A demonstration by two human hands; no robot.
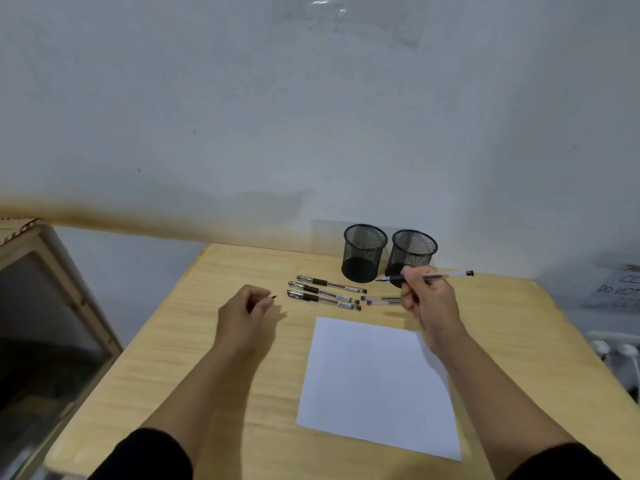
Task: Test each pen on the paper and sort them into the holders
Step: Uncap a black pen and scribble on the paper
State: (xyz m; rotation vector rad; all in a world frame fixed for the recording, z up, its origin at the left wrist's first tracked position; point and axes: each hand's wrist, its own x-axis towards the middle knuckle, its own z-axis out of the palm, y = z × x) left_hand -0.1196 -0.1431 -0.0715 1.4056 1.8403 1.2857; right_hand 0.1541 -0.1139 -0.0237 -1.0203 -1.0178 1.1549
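My right hand point(427, 303) holds a clear pen point(446, 276) level above the table, uncapped tip pointing left toward the two black mesh holders point(363, 252) point(414, 249). Both holders look empty. My left hand point(244, 308) is closed on a small dark pen cap point(273, 297). Three capped pens with black grips point(325, 294) lie side by side left of the holders. Two more clear pens with purple ends point(381, 300) lie partly behind my right hand. A blank white sheet of paper point(374, 382) lies near me, below my right hand.
The wooden table point(194, 358) stands against a white wall. A framed dark panel point(45, 323) leans at the left, off the table. At the right edge are a printed sheet point(620, 289) and white plugs point(616, 349).
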